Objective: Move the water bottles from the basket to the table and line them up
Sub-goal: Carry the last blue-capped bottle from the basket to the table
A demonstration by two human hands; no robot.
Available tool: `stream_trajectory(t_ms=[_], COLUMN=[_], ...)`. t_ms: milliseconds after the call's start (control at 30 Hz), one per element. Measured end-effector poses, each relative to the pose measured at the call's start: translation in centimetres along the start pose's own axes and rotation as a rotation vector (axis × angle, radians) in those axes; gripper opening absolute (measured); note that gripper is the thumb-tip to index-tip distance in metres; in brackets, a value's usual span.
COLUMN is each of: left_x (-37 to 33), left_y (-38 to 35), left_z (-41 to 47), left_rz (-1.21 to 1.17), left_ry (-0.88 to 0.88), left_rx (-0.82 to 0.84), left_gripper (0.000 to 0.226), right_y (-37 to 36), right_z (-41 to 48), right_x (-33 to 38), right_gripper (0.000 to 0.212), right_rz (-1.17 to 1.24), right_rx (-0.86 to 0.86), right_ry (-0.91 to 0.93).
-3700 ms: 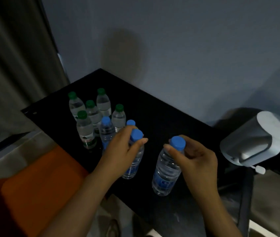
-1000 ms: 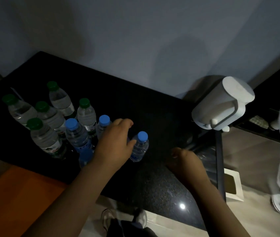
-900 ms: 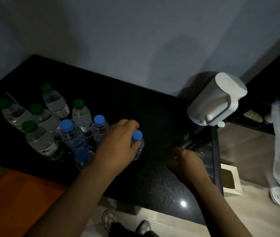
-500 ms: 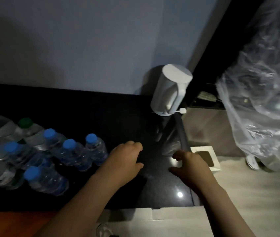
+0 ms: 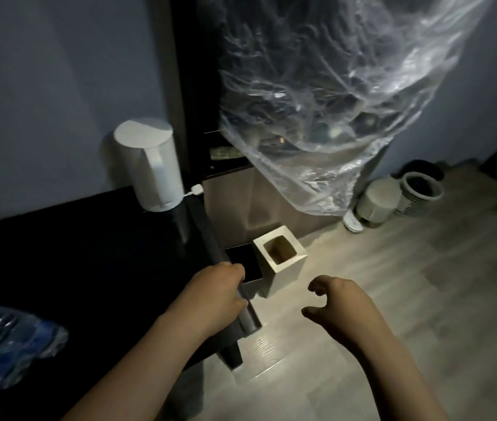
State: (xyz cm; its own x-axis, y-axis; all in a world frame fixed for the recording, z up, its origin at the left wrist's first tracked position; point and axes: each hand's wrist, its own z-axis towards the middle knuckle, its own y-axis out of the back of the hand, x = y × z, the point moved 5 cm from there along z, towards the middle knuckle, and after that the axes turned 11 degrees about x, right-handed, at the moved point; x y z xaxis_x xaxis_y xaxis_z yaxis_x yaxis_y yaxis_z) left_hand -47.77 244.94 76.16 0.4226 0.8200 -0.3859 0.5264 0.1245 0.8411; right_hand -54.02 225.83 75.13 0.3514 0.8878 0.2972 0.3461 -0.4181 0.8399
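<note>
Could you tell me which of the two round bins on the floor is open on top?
The ribbed bin farther right, showing a dark hollow inside; the plain bin beside it has a flat, pale closed top.

Dim lived-in room, home or hotel — white kettle (image 5: 150,165) on black table (image 5: 89,253), hanging clear plastic cover (image 5: 332,101), wood-look floor (image 5: 393,299)

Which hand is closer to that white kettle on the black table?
Left. The left hand is over the right edge of the table, in front of the kettle; the right hand hangs beyond it, above the floor.
</note>
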Motion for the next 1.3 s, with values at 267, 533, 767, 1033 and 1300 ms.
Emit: stream_trajectory(t_ms=[267, 533, 767, 1033, 1300], left_x=[-10.8, -20.6, -28.2, -38.6, -52.3], left_y=[-2.3, -3.2, -1.9, -2.8, -4.5], left_z=[7.3, 16.3, 24.3, 30.4, 35.8], left_rz=[0.102, 0.177, 0.312, 0.351, 0.375], left_ry=[-0.231, -0.471, -0.639, -0.769, -0.832], left_rx=[0.125, 0.215, 0.256, 0.273, 0.255], left_gripper=[0.034, 0.035, 0.037, 0.039, 0.039], right_y=[2.7, 6.2, 10.7, 14.8, 21.4], right_z=[-3.5, -3.5, -1.4, -0.4, -0.1], right_x=[-11.8, -20.6, -25.7, -34.3, -46.6], right_gripper=[0.044, 0.046, 0.045, 0.046, 0.048], right_rz=[0.182, 0.264, 0.324, 0.394, 0.418], right_rx=[-0.07, -0.116, -0.207, -0.266, -0.354], right_ry=[-0.297, -0.529, -0.661, -0.743, -0.772])
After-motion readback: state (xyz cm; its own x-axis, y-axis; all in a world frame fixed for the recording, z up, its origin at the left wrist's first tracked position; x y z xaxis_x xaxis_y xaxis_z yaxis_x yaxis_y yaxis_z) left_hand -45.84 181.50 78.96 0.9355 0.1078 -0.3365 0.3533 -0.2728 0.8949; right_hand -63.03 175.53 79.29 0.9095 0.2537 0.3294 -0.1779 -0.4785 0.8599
